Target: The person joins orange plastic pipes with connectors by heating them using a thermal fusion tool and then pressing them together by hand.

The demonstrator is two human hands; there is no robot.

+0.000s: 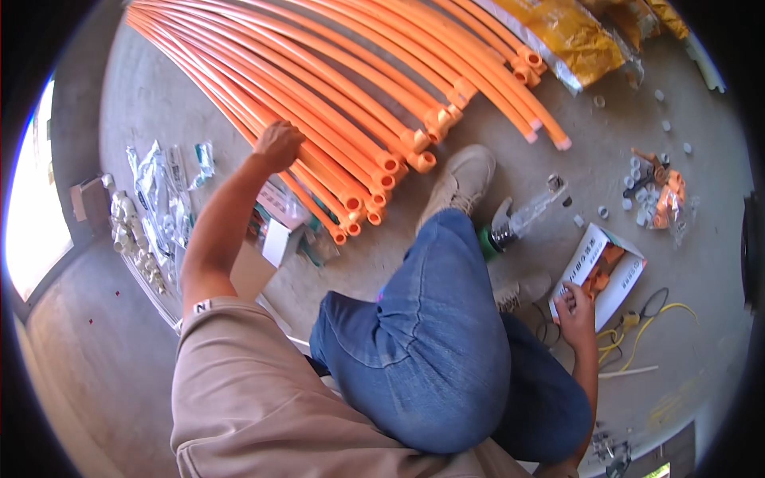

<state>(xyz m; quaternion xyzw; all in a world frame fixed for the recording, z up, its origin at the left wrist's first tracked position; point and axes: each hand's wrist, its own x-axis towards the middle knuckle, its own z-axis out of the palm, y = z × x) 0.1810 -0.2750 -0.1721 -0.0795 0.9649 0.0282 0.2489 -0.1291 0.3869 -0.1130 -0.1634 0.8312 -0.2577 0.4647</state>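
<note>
Many long orange pipes (335,88) lie side by side on the concrete floor, their socket ends pointing toward me. My left hand (278,144) rests on the near pipes, fingers curled over one of them. My right hand (575,311) reaches down to the corner of an open white carton (617,279) holding orange fittings, fingers touching its edge. I crouch, with my blue-jeaned knee (430,334) and a tan shoe (462,182) between the two hands.
A clear bag of orange and white fittings (657,195) and loose white caps lie at right. A grey tool (522,219) sits by my shoe. Small boxes (279,227) and plastic bags of white fittings (155,215) lie at left. Yellow wire (637,334) and yellow sacks (574,36) are nearby.
</note>
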